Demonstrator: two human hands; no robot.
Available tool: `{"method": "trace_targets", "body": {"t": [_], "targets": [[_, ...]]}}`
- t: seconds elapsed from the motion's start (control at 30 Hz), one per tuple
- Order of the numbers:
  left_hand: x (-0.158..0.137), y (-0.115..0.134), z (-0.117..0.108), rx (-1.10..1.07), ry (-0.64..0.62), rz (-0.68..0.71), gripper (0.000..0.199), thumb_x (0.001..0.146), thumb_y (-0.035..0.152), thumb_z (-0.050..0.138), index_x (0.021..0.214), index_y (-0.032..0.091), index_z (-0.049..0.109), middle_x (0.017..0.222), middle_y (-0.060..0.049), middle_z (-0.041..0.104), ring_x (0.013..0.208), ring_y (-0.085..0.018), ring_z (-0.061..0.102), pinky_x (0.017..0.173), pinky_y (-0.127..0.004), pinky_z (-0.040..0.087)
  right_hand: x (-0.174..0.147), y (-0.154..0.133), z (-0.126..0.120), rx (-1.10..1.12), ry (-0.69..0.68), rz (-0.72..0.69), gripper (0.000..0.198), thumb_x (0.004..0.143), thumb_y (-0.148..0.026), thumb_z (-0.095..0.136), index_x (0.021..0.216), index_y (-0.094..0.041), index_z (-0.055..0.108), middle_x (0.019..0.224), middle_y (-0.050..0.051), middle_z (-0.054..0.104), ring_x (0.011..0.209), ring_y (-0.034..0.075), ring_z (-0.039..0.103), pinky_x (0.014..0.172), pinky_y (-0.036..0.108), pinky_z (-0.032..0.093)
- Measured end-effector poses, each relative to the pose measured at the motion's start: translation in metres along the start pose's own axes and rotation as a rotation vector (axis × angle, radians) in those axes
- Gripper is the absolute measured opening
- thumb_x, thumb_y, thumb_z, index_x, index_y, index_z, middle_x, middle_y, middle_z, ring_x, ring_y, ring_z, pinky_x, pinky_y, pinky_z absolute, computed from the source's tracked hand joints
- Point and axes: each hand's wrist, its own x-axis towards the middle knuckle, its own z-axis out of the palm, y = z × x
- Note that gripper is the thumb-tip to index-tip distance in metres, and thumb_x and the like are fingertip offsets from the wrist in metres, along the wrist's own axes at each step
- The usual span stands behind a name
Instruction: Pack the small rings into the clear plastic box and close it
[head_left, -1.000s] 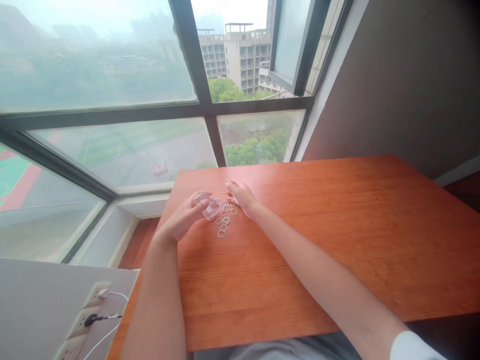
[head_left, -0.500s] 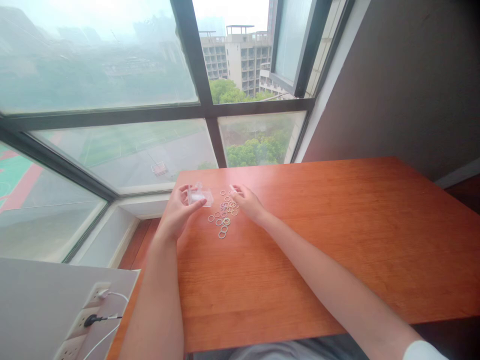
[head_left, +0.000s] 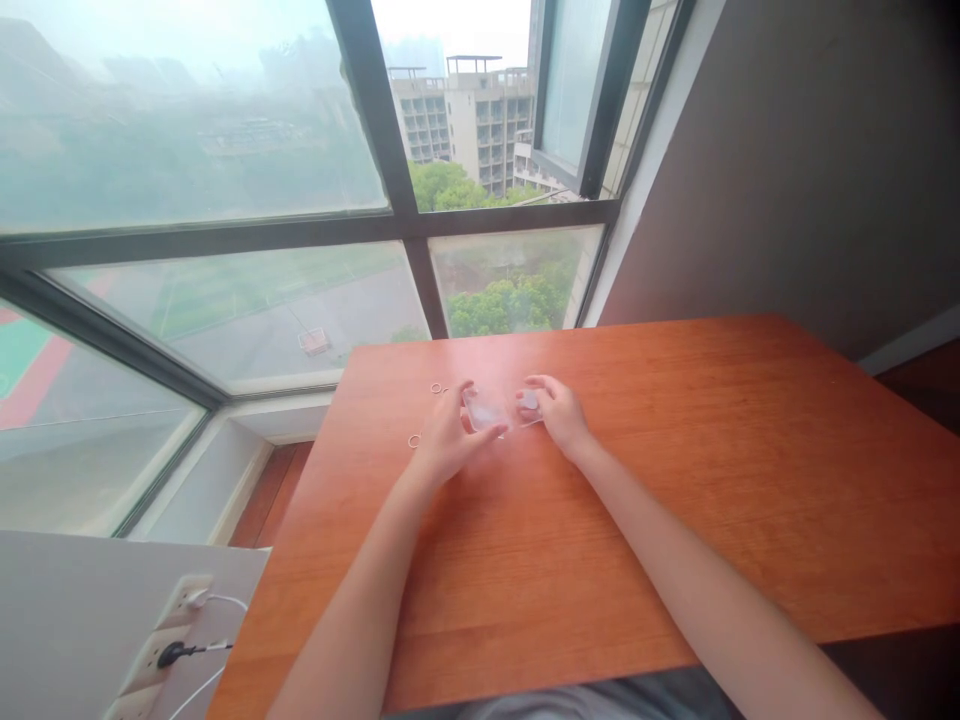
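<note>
Here, left fingers (head_left: pixel 487 435) clasp a transparent, angular box (head_left: pixel 484 412), right fingers (head_left: pixel 546 384) a clear piece (head_left: pixel 529 401).

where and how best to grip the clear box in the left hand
Probably hold the clear box by its left end, coming from the left: the left hand spans it there, thumb along the near side, fingers at the far left, its right end facing the right hand.
</note>
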Motion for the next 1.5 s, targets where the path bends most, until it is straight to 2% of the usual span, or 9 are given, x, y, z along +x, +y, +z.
{"method": "trace_targets", "body": {"t": [0.17,0.3,0.57,0.7,0.83,1.0,1.2,1.33,1.5], "targets": [[0.001,-0.008,0.004,0.443,0.065,0.042,0.071,0.070,0.054,0.073,0.127,0.019,0.047,0.126,-0.013,0.055,0.120,-0.032,0.050,0.099,-0.043,0.040,0.001,-0.004,-0.017,-0.669,0.177,-0.129,0.028,0.087,-0.027,0.044,0.099,-0.020,0.067,0.085,0.006,0.072,0.079,0.021,0.067,0.070,0.029,0.050],[0.003,-0.009,-0.002,0.639,0.048,-0.022,0.066,0.074,0.058,0.068,0.124,0.019,0.050,0.125,-0.014,0.055,0.117,-0.033,0.049,0.094,-0.042,0.040,0.003,-0.004,-0.016,-0.842,0.190,-0.134,0.034,0.084,-0.022,0.048,0.114,-0.021,0.064,0.096,0.007,0.073,0.091,0.023,0.066,0.078,0.030,0.047],[0.002,-0.005,-0.007,0.634,0.079,-0.030,0.066,0.078,0.055,0.064,0.133,0.021,0.047,0.133,-0.015,0.052,0.123,-0.034,0.046,0.096,-0.045,0.039,-0.006,-0.002,-0.010,-0.792,0.119,-0.206,0.037,0.085,-0.023,0.051,0.120,-0.018,0.060,0.107,0.008,0.072,0.095,0.022,0.066,0.084,0.030,0.048],[0.001,-0.013,-0.020,0.550,0.101,-0.014,0.050,0.084,0.045,0.059,0.127,0.019,0.053,0.127,-0.013,0.056,0.118,-0.031,0.051,0.096,-0.043,0.043,-0.011,-0.002,-0.011,-0.837,0.055,-0.289,0.035,0.082,-0.019,0.053,0.116,-0.018,0.063,0.110,0.008,0.071,0.093,0.020,0.066,0.084,0.029,0.047],[0.003,-0.021,-0.028,0.495,0.136,0.012,0.038,0.086,0.037,0.055,0.117,0.016,0.060,0.118,-0.012,0.061,0.112,-0.029,0.056,0.097,-0.042,0.045,-0.010,-0.003,-0.017,-0.881,0.033,-0.253,0.041,0.079,-0.014,0.055,0.118,-0.017,0.062,0.100,0.006,0.072,0.082,0.017,0.066,0.079,0.026,0.048],[0.003,-0.017,-0.032,0.428,0.154,0.041,0.030,0.086,0.034,0.052,0.110,0.019,0.062,0.113,-0.009,0.064,0.108,-0.026,0.058,0.096,-0.040,0.045,-0.020,-0.014,-0.016,-0.990,-0.037,-0.191,0.026,0.083,-0.023,0.054,0.104,-0.018,0.069,0.084,0.007,0.073,0.083,0.022,0.068,0.076,0.029,0.048],[0.000,-0.001,-0.037,0.372,0.180,0.035,0.026,0.086,0.033,0.052,0.106,0.019,0.063,0.106,-0.007,0.067,0.098,-0.022,0.062,0.083,-0.034,0.049,-0.046,-0.022,0.007,-0.432,-0.283,0.074,0.028,0.085,-0.018,0.048,0.112,-0.019,0.055,0.069,0.002,0.071,0.055,0.015,0.067,0.053,0.023,0.050],[-0.007,0.022,-0.022,0.275,0.075,0.134,0.016,0.089,0.030,0.049,0.092,0.021,0.062,0.087,-0.002,0.067,0.079,-0.016,0.063,0.070,-0.028,0.047,-0.056,-0.019,0.006,-0.387,-0.280,-0.025,0.009,0.081,-0.015,0.050,0.084,-0.020,0.057,0.070,0.001,0.070,0.060,0.013,0.066,0.057,0.022,0.050],[-0.029,0.055,0.032,0.290,-0.249,0.261,0.011,0.089,0.025,0.046,0.090,0.021,0.056,0.078,-0.001,0.066,0.067,-0.015,0.061,0.059,-0.026,0.038,-0.053,-0.006,-0.019,-0.494,-0.227,-0.171,0.014,0.077,-0.016,0.049,0.075,-0.020,0.062,0.062,-0.002,0.066,0.058,0.013,0.060,0.055,0.021,0.044]]}}
